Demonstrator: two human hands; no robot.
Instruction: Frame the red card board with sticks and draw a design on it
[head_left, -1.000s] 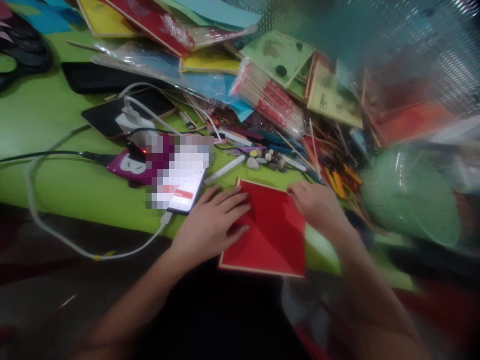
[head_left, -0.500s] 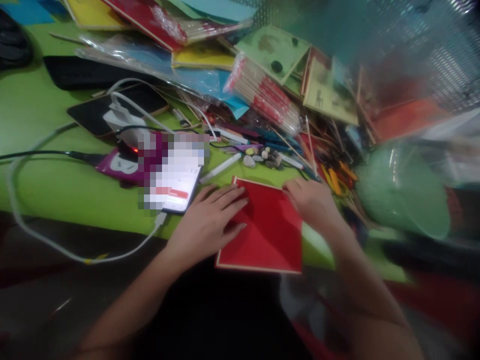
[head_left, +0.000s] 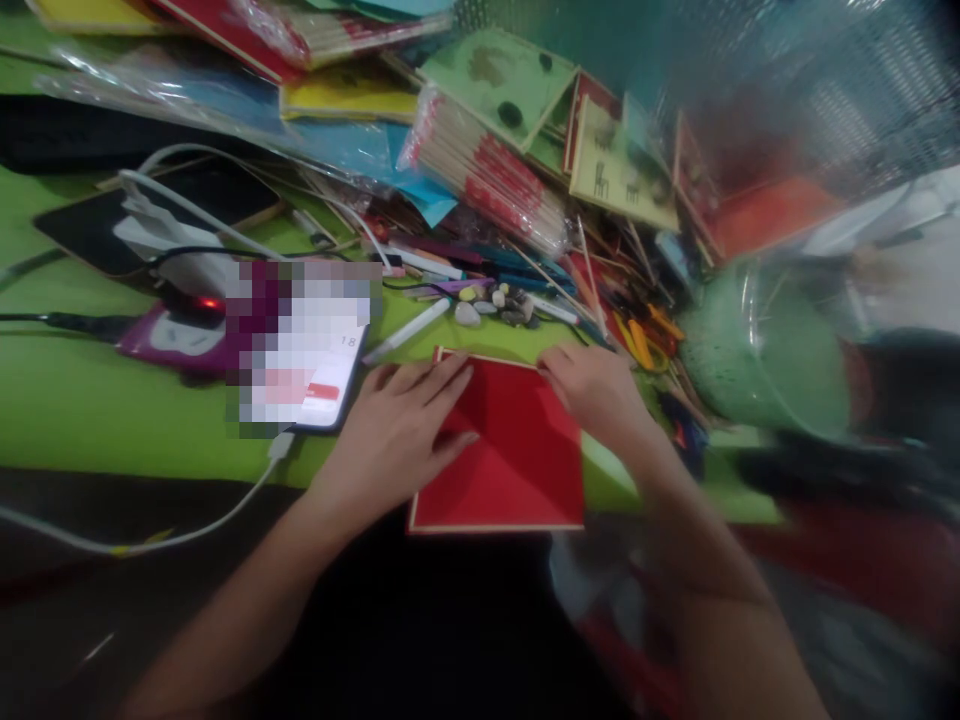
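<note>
A square red panel [head_left: 510, 450] with pale thin wooden strips along its edges lies at the table's front edge, its near side reaching past it. My left hand [head_left: 401, 425] rests over the panel's left side, fingers stretched out and a little apart. At the far right corner, my right hand [head_left: 592, 385] has its fingers closed together on the panel's edge. Its fingertips partly hide that corner. Just beyond the panel are small pebbles [head_left: 499, 305] and a white pen [head_left: 409, 330].
Left of my hands, a lit phone [head_left: 322, 380] on a cable lies against a purple power strip [head_left: 180, 335]. Behind are bagged wooden sticks [head_left: 480, 175] and coloured stick-edged panels [head_left: 622, 165]. Orange-handled scissors [head_left: 641, 340] and a green translucent container [head_left: 765, 350] stand to the right.
The view has shifted, so everything appears farther left. Both hands keep nearly the same places on the red panel. The number on the phone screen has gone from 17 to 18.
</note>
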